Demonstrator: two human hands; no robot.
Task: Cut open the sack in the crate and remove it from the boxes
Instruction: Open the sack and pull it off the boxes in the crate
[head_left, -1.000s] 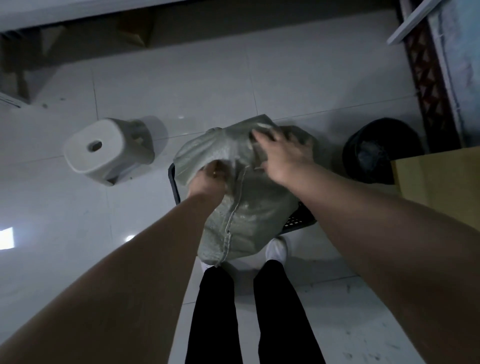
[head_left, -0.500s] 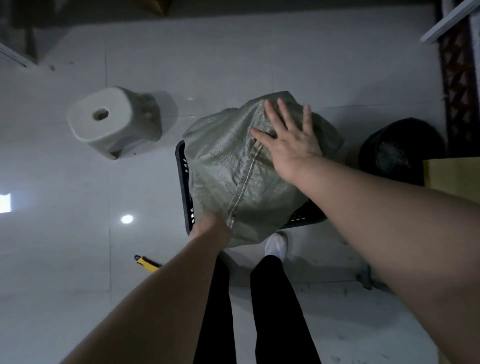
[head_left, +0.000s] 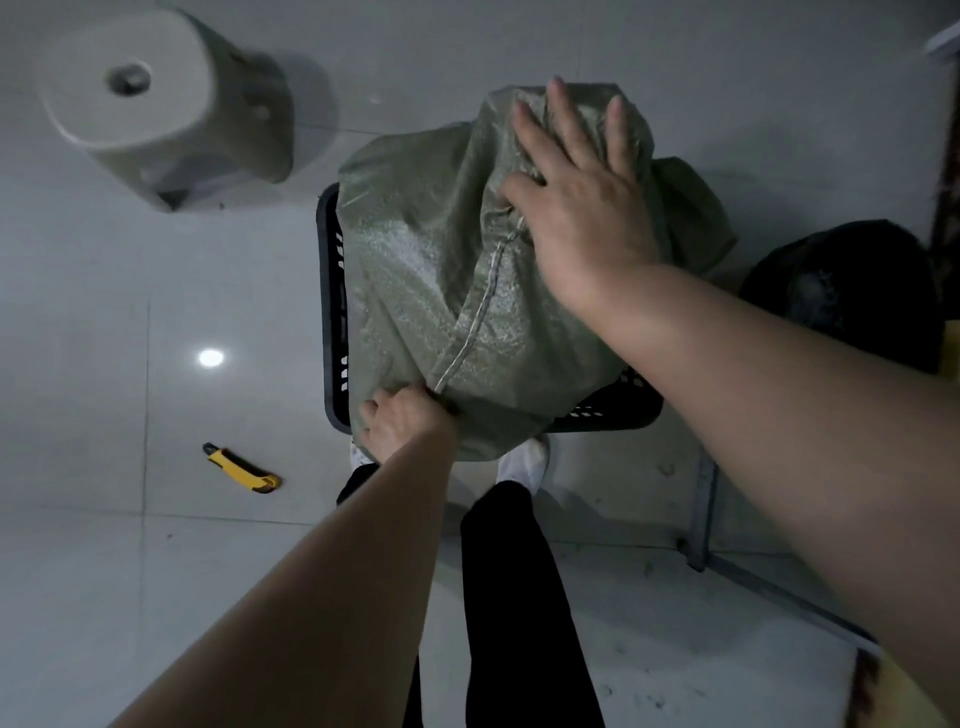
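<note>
My right hand (head_left: 582, 208) lies flat, fingers spread, on the far top of the green woven plastic sack (head_left: 441, 291); my left hand (head_left: 402, 423) grips its near hem. It fills the black slotted plastic crate (head_left: 332, 312), seam running away from me.

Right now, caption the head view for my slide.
Left hand grips the sack at its near edge; right hand presses flat on top; crate beneath.

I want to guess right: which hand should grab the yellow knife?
Probably left. The knife lies near the left hand, which grips the sack; the right hand lies flat atop it, farther off.
</note>
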